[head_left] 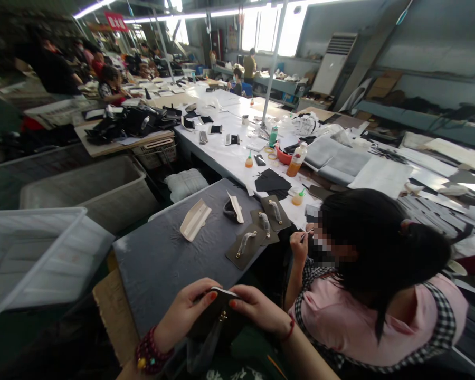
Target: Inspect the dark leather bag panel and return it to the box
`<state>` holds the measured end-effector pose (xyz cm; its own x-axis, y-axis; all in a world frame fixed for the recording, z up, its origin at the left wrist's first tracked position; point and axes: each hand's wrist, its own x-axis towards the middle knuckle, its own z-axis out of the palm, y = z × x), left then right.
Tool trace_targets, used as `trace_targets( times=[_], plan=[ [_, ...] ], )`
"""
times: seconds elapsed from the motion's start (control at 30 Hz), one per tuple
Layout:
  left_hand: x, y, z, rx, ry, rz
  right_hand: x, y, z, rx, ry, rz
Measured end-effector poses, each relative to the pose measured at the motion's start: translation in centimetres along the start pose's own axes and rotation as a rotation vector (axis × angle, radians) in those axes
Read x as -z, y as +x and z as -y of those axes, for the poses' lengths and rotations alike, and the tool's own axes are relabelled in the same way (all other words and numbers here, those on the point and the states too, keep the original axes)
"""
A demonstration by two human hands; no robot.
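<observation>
Low in front of me, my left hand (193, 302) and my right hand (258, 309) pinch the top edge of a dark olive bag panel (211, 320), thumbs on its near face. A brass fitting and a clear plastic-wrapped strap hang on it; its lower part blends into my dark clothing. On the grey-topped table (162, 253) ahead lie three similar panels with plastic-wrapped handles: a near panel (237, 257), a middle panel (269, 238) and a far panel (285, 219). Beyond my hands are a folded cream piece (196, 220) and an upright cream-and-dark piece (234, 207).
To my right, close by, sits a co-worker (372, 295) with a hand (298, 245) raised. White plastic bins (35, 253) stand at left. A long white table (237, 158) holds glue bottles (296, 160), black sheets (273, 182) and scraps. Several people work farther back.
</observation>
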<state>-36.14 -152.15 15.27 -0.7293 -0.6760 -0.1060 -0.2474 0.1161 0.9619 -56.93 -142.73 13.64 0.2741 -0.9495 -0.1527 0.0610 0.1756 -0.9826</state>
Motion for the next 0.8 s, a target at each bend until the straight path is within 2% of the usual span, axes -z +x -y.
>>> trace_targets(
  times=[0.07, 0.17, 0.27, 0.37, 0.43, 0.53, 0.6, 0.7, 0.73, 0.8],
  plan=[
    [-0.6, 0.3, -0.4, 0.021, -0.042, -0.003, 0.1, 0.0, 0.0, 0.004, -0.011, -0.038],
    [-1.6, 0.2, 0.0, 0.079, -0.045, -0.202, 0.1, 0.1, -0.5, 0.031, -0.02, -0.195],
    [-2.1, 0.0, 0.8, 0.128, -0.032, -0.361, -0.4, 0.4, -1.4, 0.054, 0.076, -0.358],
    [-2.5, 0.1, 1.3, 0.148, -0.061, -0.434, -1.2, 0.8, -2.0, 0.095, 0.226, -0.435],
    [-2.9, 0.2, 1.5, 0.175, -0.178, -0.469, -1.6, 1.1, -2.3, 0.126, 0.269, -0.468],
    [-3.4, 0.0, 1.3, 0.25, -0.528, -0.459, -1.9, 1.5, -2.4, 0.148, 0.268, -0.541],
    [-3.6, -0.1, 1.0, 0.293, -0.708, -0.377, -1.9, 1.7, -2.4, 0.153, 0.269, -0.577],
    [-3.4, -0.3, 0.4, 0.247, -0.677, -0.263, -1.9, 1.8, -2.1, 0.164, 0.278, -0.588],
    [-3.3, -0.2, 0.3, 0.223, -0.648, -0.266, -2.0, 1.8, -2.0, 0.184, 0.289, -0.587],
    [-3.0, -0.1, 0.0, 0.197, -0.65, -0.344, -2.2, 1.5, -2.0, 0.255, 0.299, -0.574]
  ],
)
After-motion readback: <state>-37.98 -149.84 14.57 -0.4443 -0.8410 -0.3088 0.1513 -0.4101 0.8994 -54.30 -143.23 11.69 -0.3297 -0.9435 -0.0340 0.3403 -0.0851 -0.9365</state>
